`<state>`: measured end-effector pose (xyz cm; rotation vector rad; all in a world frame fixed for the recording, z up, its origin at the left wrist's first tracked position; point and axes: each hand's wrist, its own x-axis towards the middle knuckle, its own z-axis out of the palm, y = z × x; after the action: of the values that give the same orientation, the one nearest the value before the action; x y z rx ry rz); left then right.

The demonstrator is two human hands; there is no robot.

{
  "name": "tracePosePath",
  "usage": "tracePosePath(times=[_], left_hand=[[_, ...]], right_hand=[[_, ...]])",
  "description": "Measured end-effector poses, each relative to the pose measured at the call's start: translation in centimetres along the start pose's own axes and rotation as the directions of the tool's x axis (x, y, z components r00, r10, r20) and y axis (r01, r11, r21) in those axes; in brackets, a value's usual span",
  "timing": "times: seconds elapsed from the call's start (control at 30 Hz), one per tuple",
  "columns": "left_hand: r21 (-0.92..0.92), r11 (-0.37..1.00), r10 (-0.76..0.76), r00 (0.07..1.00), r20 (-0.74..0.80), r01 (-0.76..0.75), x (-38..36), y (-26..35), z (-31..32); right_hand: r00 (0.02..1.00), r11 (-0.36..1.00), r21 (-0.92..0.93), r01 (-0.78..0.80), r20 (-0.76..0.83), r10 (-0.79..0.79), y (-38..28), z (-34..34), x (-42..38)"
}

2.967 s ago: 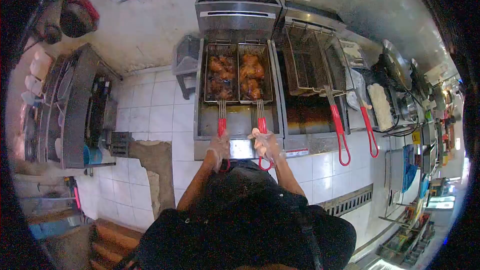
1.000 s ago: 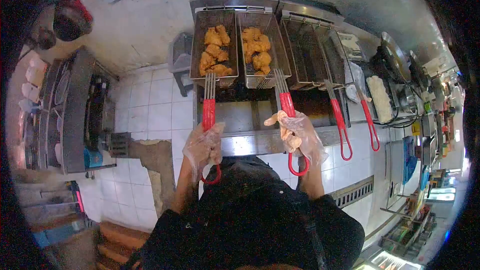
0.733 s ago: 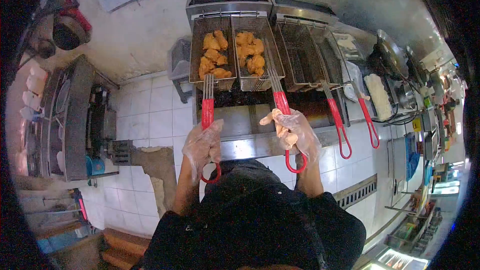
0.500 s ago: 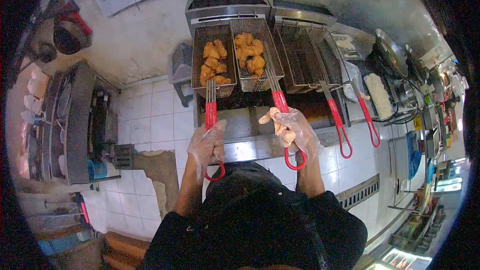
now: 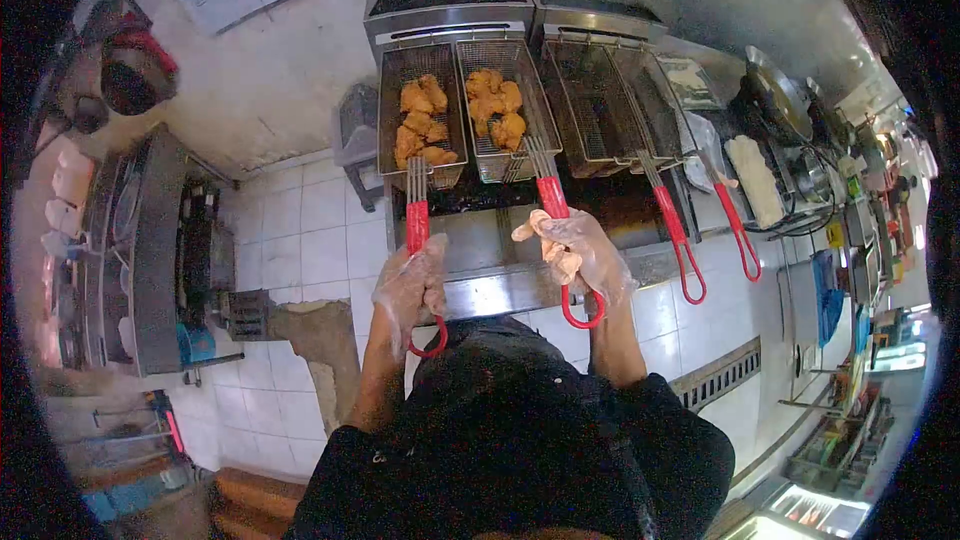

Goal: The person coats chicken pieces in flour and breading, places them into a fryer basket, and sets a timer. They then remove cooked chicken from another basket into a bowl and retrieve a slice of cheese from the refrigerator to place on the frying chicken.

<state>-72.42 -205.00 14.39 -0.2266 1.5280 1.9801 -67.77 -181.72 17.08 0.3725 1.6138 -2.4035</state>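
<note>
In gloved hands I hold the red handles of two wire fryer baskets. My left hand [image 5: 411,282] is closed around the handle of the left fryer basket [image 5: 393,90], which holds several browned pieces of fried chicken [image 5: 421,120]. My right hand [image 5: 585,252] is closed around the handle of the right fryer basket [image 5: 536,105], its thumb and fingers wrapped over the grip. More golden pieces of fried chicken [image 5: 494,105] lie in that basket. Both baskets sit side by side at the back of the deep fryer [image 5: 480,297], tipped toward me. Clear plastic gloves cover both hands.
Two more wire baskets [image 5: 590,130] with red handles rest on the fryer's right half. A wok [image 5: 778,100] and a pale folded cloth [image 5: 755,180] are farther right. A metal shelf unit [image 5: 150,250] stands left, with a floor drain grate [image 5: 722,377] at right.
The view has shifted slightly. Both hands keep their hold on the handles, and the baskets stay in nearly the same place with the chicken in them.
</note>
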Motion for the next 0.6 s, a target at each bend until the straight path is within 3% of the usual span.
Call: tracePosePath(times=[0.1, 0.2, 0.27, 0.37, 0.47, 0.5, 0.6], left_hand=[[0.073, 0.997, 0.008, 1.000, 0.022, -0.010, 0.4, 0.0, -0.5], [-0.024, 1.000, -0.008, 1.000, 0.008, 0.009, 0.9, -0.1, -0.4], [-0.050, 0.998, -0.021, 1.000, 0.013, 0.021, 0.8, -0.2, -0.3], [-0.130, 0.992, 0.011, 0.996, 0.084, 0.000, 1.5, -0.6, -0.9], [-0.095, 0.995, 0.040, 0.991, 0.124, -0.028, 0.8, -0.3, -0.9], [-0.092, 0.996, 0.030, 0.990, 0.140, -0.018, 1.4, 0.2, -0.7], [-0.157, 0.987, 0.041, 0.997, 0.068, -0.030, 2.0, -0.5, -2.5]], right_hand=[[0.999, 1.000, -0.014, -0.006, 0.049, 0.007, -0.1, 0.1, -0.2], [1.000, 0.999, -0.041, 0.005, 0.019, -0.004, -0.3, 0.4, -0.2], [0.997, 0.997, -0.018, -0.081, -0.002, 0.081, -1.6, 1.0, -1.2], [0.999, 1.000, 0.010, -0.016, 0.032, 0.016, -0.4, 0.9, -1.4], [0.998, 0.998, -0.069, 0.004, -0.065, -0.009, 0.5, 1.4, -2.5], [0.996, 1.000, 0.024, -0.020, -0.092, 0.022, 0.3, 1.1, -2.3], [0.989, 0.994, -0.043, -0.101, -0.111, 0.095, 0.5, 0.6, -3.0]])
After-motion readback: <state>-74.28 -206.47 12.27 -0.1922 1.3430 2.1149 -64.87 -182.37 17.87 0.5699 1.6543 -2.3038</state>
